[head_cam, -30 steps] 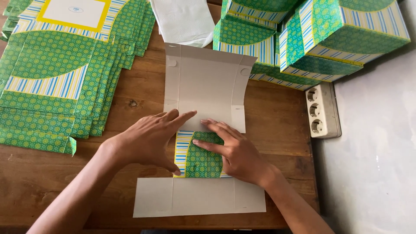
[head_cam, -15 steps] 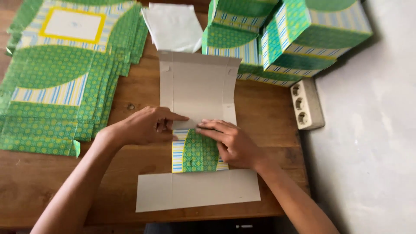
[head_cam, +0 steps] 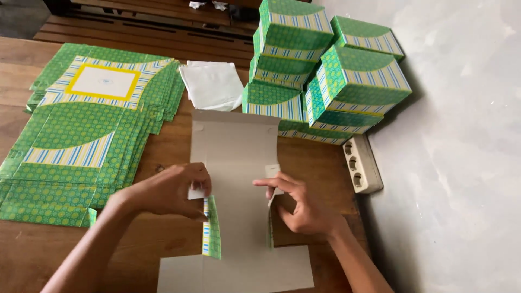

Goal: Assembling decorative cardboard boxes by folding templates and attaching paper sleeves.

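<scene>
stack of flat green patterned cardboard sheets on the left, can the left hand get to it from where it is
Probably yes. The left hand pinches the raised side flap of the grey unfolded carton, and the stack of flat green patterned cardboard sheets lies just beside it on the wooden table, nothing between.

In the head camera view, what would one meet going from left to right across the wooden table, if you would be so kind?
Stack of flat green box blanks → left hand → grey cardboard blank being folded → right hand → white power strip.
</scene>
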